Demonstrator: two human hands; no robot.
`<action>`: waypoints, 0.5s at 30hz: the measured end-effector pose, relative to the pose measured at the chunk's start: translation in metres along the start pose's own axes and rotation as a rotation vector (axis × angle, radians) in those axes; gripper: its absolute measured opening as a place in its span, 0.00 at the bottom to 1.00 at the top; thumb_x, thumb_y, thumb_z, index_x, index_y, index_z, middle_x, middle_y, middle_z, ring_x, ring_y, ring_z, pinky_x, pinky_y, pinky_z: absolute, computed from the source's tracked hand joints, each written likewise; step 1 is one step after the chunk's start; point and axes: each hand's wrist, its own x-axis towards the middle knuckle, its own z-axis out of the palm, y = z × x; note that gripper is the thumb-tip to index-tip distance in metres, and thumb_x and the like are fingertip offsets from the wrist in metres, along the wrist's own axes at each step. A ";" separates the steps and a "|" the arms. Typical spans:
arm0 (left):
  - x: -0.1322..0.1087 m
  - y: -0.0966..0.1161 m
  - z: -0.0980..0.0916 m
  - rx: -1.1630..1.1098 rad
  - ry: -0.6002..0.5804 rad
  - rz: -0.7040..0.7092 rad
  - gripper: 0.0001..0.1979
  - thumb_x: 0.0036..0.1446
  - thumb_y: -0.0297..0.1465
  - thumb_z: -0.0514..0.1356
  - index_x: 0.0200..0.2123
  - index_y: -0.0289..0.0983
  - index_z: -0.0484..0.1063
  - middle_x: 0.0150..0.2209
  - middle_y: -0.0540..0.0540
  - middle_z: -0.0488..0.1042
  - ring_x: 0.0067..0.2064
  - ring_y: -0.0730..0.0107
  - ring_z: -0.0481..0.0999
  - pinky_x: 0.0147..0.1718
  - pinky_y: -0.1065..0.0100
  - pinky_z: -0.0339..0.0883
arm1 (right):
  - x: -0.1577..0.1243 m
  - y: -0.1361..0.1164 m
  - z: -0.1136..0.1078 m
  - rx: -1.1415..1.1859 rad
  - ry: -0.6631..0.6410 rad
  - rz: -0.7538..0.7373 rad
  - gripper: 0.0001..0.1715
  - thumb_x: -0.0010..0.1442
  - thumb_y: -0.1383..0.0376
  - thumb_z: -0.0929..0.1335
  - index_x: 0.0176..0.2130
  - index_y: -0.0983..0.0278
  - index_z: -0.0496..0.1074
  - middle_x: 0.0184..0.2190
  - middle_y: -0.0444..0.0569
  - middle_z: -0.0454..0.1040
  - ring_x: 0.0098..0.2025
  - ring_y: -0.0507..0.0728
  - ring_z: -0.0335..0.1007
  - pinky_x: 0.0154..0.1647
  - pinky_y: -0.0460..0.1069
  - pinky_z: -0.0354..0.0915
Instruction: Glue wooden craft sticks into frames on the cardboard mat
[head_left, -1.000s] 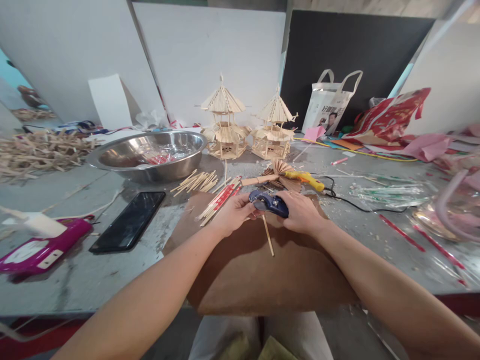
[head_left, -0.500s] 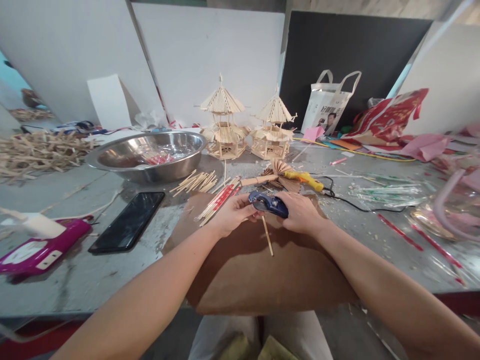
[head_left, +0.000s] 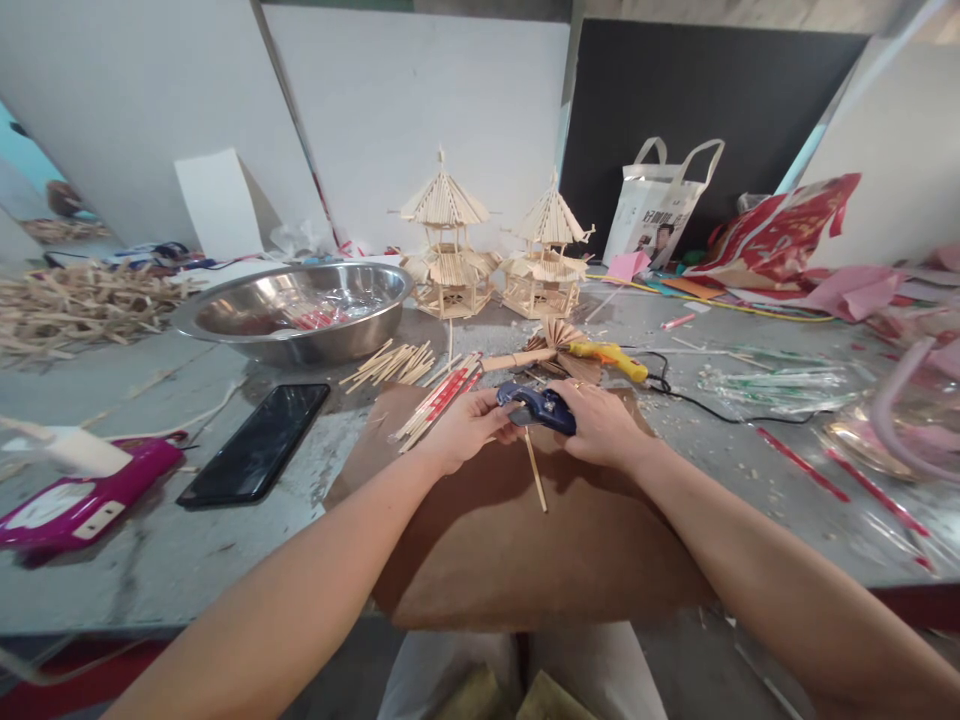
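Clock face centred on the blue tool; twelve points away from you.

Item: blue tool (head_left: pixel 553 410), one, just above the brown sheet (head_left: pixel 562 570), which lies on the counter (head_left: pixel 187 580). Your right hand (head_left: pixel 596 425) is closed around its right end. Keep that hold firm and the tool level.

Item: left hand (head_left: pixel 469 425), at nine o'clock, fingers drawn together and touching the tool's left end. Whether they also pinch a stick, you cannot tell from here. Keep these fingertips out of the tool's mouth, in case an edge there is sharp.

Item: thin stick (head_left: pixel 537 475), one, at six o'clock, its upper end meeting the tool's underside. Best kept straight and steady; a slanted stick probably slips. Even pressure should serve better than a jerk.

Item: red-banded stick bundle (head_left: pixel 441 398), at nine o'clock, just beyond the left hand; let the knuckles stay off it.

Item: loose stick pile (head_left: pixel 394 363), between nine and ten o'clock.

Item: yellow corded tool (head_left: pixel 619 362), at two o'clock, near the right hand; mind your knuckles there.
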 end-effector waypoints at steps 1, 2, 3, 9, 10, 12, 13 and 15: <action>0.000 0.000 0.000 0.008 0.001 0.004 0.17 0.43 0.42 0.58 0.25 0.32 0.66 0.22 0.49 0.70 0.23 0.78 0.67 0.27 0.71 0.63 | 0.000 0.000 0.000 -0.002 -0.001 0.002 0.27 0.43 0.66 0.63 0.46 0.64 0.58 0.40 0.52 0.68 0.41 0.60 0.64 0.37 0.50 0.57; 0.000 0.000 0.000 0.018 0.003 0.009 0.17 0.44 0.42 0.58 0.25 0.32 0.66 0.22 0.48 0.70 0.23 0.78 0.67 0.27 0.71 0.63 | 0.000 -0.001 0.000 -0.004 -0.003 0.004 0.26 0.44 0.65 0.63 0.46 0.64 0.58 0.40 0.52 0.68 0.40 0.60 0.64 0.36 0.50 0.57; 0.000 0.000 0.000 0.030 0.005 0.014 0.16 0.44 0.42 0.58 0.25 0.32 0.67 0.22 0.48 0.70 0.23 0.77 0.67 0.27 0.70 0.63 | 0.000 -0.001 0.000 -0.007 -0.005 0.007 0.26 0.44 0.65 0.63 0.46 0.64 0.59 0.40 0.52 0.68 0.40 0.59 0.64 0.36 0.49 0.56; -0.002 0.001 0.001 0.073 0.000 0.043 0.15 0.45 0.40 0.58 0.24 0.32 0.67 0.22 0.48 0.70 0.24 0.77 0.67 0.28 0.71 0.63 | -0.001 -0.004 -0.002 -0.015 -0.032 0.054 0.25 0.44 0.64 0.63 0.45 0.62 0.60 0.38 0.50 0.69 0.39 0.59 0.65 0.32 0.48 0.56; -0.002 0.002 0.001 0.070 0.001 0.048 0.15 0.44 0.40 0.58 0.24 0.32 0.67 0.23 0.48 0.70 0.24 0.77 0.67 0.27 0.71 0.63 | -0.001 -0.005 -0.003 -0.016 -0.035 0.058 0.24 0.44 0.65 0.63 0.44 0.62 0.60 0.38 0.50 0.70 0.38 0.58 0.65 0.31 0.48 0.55; -0.002 0.003 0.002 0.065 -0.001 0.054 0.16 0.44 0.41 0.58 0.24 0.32 0.67 0.23 0.48 0.70 0.24 0.77 0.67 0.27 0.71 0.63 | -0.001 -0.005 -0.004 -0.014 -0.039 0.057 0.23 0.44 0.65 0.63 0.43 0.62 0.60 0.37 0.49 0.70 0.37 0.58 0.66 0.30 0.47 0.55; -0.003 0.004 0.002 0.063 -0.003 0.057 0.16 0.44 0.42 0.58 0.24 0.32 0.67 0.22 0.48 0.70 0.24 0.77 0.67 0.27 0.71 0.63 | -0.002 -0.006 -0.004 -0.012 -0.041 0.055 0.22 0.44 0.64 0.63 0.43 0.62 0.60 0.37 0.48 0.70 0.36 0.58 0.66 0.29 0.47 0.54; -0.003 0.005 0.002 0.059 -0.009 0.063 0.17 0.43 0.43 0.58 0.24 0.32 0.67 0.22 0.48 0.70 0.24 0.77 0.67 0.27 0.71 0.62 | -0.002 -0.006 -0.005 -0.004 -0.043 0.052 0.21 0.45 0.64 0.62 0.42 0.62 0.60 0.36 0.48 0.70 0.36 0.58 0.66 0.28 0.47 0.54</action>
